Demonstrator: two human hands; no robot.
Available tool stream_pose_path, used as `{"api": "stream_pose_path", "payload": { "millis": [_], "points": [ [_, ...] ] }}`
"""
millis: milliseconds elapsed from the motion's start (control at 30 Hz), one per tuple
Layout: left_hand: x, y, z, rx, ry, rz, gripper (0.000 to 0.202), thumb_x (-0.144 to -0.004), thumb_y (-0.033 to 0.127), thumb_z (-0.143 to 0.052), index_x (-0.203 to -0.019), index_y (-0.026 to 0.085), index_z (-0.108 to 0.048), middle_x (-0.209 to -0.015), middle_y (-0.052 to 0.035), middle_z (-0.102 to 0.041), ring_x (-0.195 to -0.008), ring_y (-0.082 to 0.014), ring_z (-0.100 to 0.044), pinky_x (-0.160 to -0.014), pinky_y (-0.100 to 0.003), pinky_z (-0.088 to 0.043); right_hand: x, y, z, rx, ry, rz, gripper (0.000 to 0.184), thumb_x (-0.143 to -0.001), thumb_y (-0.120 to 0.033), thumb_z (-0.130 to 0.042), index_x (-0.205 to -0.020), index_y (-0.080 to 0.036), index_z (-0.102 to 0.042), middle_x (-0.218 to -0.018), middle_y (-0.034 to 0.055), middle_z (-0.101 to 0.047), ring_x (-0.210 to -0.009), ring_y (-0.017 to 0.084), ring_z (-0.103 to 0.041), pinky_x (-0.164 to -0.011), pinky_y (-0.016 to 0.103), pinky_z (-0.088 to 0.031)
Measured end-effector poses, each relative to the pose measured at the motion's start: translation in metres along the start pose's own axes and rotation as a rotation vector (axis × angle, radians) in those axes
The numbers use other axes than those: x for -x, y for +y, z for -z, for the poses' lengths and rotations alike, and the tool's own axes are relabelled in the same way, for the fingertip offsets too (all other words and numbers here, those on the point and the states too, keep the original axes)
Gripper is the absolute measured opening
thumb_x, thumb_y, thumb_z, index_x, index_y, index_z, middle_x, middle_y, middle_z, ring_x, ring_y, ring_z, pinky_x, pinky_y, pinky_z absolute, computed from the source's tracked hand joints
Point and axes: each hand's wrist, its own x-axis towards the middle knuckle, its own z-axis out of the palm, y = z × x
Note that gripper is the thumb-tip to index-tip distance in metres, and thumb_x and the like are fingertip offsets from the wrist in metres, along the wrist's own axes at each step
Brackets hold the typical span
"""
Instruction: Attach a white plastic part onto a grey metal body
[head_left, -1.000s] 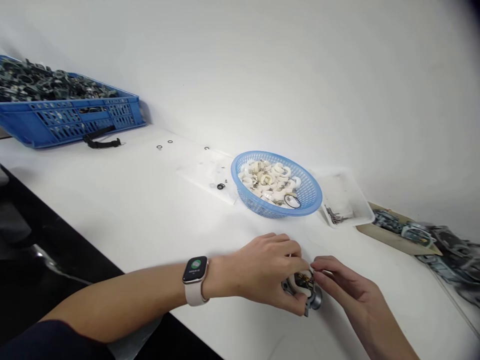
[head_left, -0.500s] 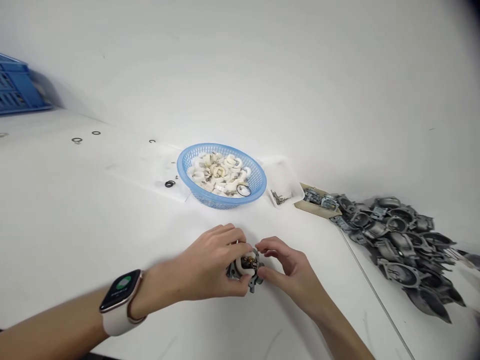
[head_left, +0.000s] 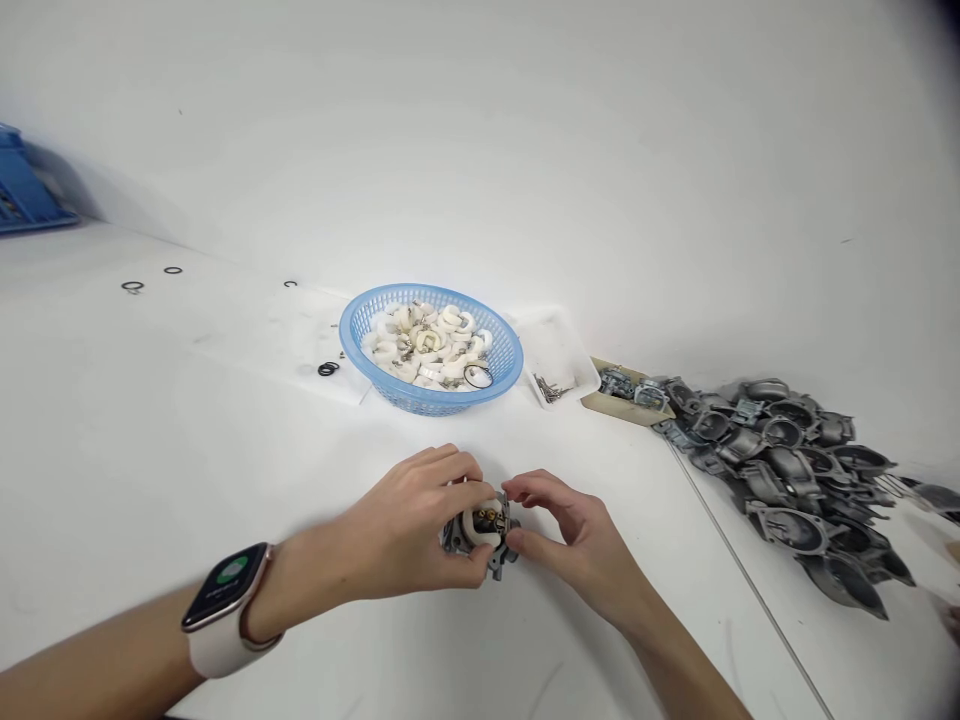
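Your two hands hold one small grey metal part with a white ring (head_left: 482, 527).
Left hand (head_left: 409, 535) and right hand (head_left: 577, 535) pinch it just above the white counter (head_left: 187, 440), near one round blue plastic basket (head_left: 431, 395).

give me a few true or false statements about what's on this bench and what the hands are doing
1. Both hands hold one small metal part. True: the left hand and right hand grip it from either side.
2. The blue basket holds black screws only. False: it holds mostly white rings.
3. A watch sits on the left wrist. True.
4. The pile of grey castings lies left of the basket. False: it lies to the right.
5. The white tray stands between the basket and the castings. True.
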Motion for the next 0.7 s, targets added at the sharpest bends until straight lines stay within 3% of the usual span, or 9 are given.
{"api": "stream_pose_path", "payload": {
  "millis": [333, 700],
  "points": [
    [0.0014, -0.0005, -0.0013, -0.008, 0.002, 0.009, 0.024, -0.077, 0.021, -0.070, -0.101, 0.018, -0.070, -0.092, -0.0047, -0.066, -0.077, -0.0176, -0.056, -0.072, -0.033, -0.050, -0.0028, -0.0055, -0.0012, -0.107, 0.047, -0.101, 0.015, -0.090, -0.037, -0.071, -0.100, -0.026, -0.075, -0.104, 0.0030, -0.069, -0.094, 0.022, -0.061, -0.088, 0.036, -0.048],
    [0.0025, -0.0022, -0.0011, -0.017, -0.009, 0.000, 0.025, -0.078, 0.022, -0.070, -0.103, 0.018, -0.070, -0.091, -0.0048, -0.065, -0.076, -0.0176, -0.056, -0.070, -0.032, -0.049, -0.0059, 0.0029, -0.0086, -0.379, 0.025, -0.213, 0.016, -0.092, -0.038, -0.071, -0.091, -0.022, -0.070, -0.084, -0.0013, -0.056, -0.083, 0.015, -0.046, -0.078, 0.028, -0.037]
  ]
}}
